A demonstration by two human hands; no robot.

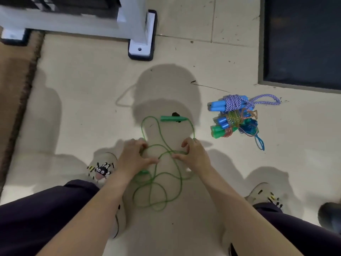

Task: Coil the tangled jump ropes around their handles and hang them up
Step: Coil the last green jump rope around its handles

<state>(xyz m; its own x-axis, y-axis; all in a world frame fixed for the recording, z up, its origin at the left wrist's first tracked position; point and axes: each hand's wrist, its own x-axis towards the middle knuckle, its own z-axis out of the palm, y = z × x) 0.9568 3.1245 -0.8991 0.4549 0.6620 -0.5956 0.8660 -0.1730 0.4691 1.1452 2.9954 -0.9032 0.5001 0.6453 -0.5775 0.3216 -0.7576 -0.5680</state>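
The green rope lies on the floor in loose crossing loops between the person's feet. One green handle rests further away, free of the loops. The second handle is partly hidden under the left wrist.

A tighter knot can be made if both hands pull outward while the strands are crossed in the middle, because several loops overlap there. The far handle may also be dragged through a loop and the tangle made worse. It cannot be told clearly which strand passes over which.

The left hand is half open, with fingers bent. The rope is touched at the fingertips and seems to be pinched between thumb and fingers, though the grip is partly hidden. The right hand is also half open, fingers curled, and a strand is pinched near the fingertips.

To the right, well apart from the hands, a bundle of already coiled ropes with blue and green handles lies on the floor. Nothing is hung up yet.
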